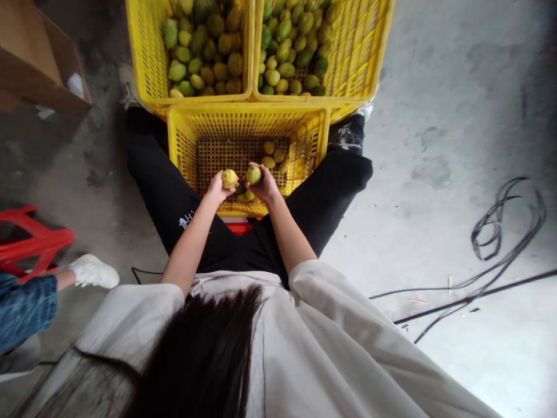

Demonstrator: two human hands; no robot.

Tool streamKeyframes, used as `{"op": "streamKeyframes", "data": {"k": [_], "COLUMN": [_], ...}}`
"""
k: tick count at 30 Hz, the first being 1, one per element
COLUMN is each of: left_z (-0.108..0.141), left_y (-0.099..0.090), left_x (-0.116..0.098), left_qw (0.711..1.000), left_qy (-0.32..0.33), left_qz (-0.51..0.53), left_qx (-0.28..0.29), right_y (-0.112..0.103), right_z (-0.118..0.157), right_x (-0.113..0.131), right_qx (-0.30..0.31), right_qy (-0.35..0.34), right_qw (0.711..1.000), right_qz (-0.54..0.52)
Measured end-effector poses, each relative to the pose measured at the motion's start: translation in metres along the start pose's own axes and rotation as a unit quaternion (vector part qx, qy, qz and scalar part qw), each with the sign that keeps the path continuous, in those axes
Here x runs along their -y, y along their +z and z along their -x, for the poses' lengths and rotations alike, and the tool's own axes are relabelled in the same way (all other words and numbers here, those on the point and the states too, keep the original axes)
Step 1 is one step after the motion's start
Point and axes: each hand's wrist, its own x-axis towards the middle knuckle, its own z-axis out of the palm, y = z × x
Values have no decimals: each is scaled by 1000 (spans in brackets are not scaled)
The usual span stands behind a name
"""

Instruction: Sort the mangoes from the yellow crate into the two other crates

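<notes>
My left hand [220, 187] is closed around a yellow, lemon-like fruit [229, 179] with dark specks. A greener lemon-like fruit [253, 175] sits in my right hand [265, 187], its fingers curled round it. Both hands are close together over the near yellow crate [248, 108], which stands between my legs. Several yellow fruits [268, 162] lie in the right part of that crate, and a few more show below my hands, partly hidden. Its perforated floor is visible on the left.
Two yellow crates, a left one [150, 58] and a right one [357, 52], hold many green and yellow fruits beyond the near crate. A cardboard box [39, 52] stands far left. A red stool [35, 241] and another person's shoe [93, 271] are at left; cables [500, 226] lie right.
</notes>
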Motion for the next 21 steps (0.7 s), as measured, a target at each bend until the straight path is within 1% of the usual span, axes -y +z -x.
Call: {"op": "streamKeyframes", "data": {"k": [2,6,8,10,13,15,18,21], "left_z": [2,7,7,7,7,7,8,11], "left_y": [0,1,1,1,0,0,0,1], "left_x": [0,2,3,2,0,-1,-2,0], "left_qw": [1000,997,996,996,997,999,999,999], "left_qy": [11,65,83,90,71,46,31,35], "left_qz": [-13,-30,-29,-19,1,5,-2,-13], "left_qx": [3,0,0,0,-7,-7,10,26], "right_y": [2,2,3,5,6,6,5,5], "right_z": [1,3,6,9,11,10,10,12], "right_x": [-1,0,2,4,5,5,4,4], "right_qx": [-3,-14,-18,-18,-14,-10,-4,4], "right_qy": [-23,-69,-70,-55,-23,-17,-36,-62], "right_qw": [1000,997,997,998,999,999,999,998], "right_qz": [0,30,33,12,-27,-26,8,32]}}
